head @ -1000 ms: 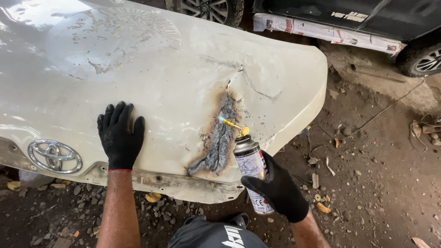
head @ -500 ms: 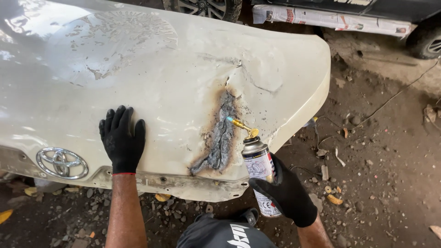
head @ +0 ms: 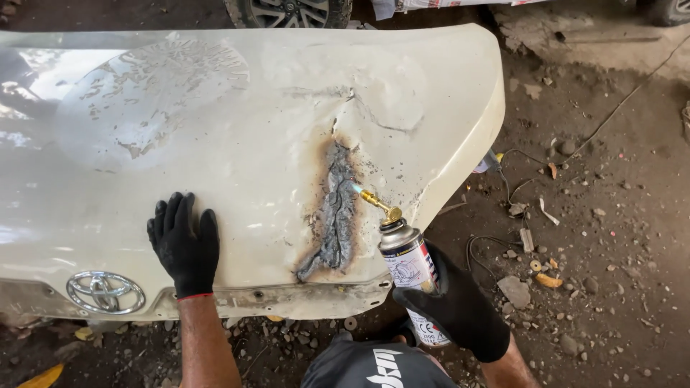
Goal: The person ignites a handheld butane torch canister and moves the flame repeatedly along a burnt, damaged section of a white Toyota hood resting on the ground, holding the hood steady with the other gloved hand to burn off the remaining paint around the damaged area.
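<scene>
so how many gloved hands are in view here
2. The left hand lies flat on the cream car panel; the right hand grips the torch canister below the panel's burnt patch.

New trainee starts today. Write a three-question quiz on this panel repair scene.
1. True or false: the left hand lies flat on the cream body panel.
2. What does the right hand hold? A) hammer B) gas canister with torch nozzle C) brush
3. The small blue flame points at the ______ strip.

Key:
1. True
2. B, the gas canister with its brass torch nozzle
3. scorched grey strip
</scene>
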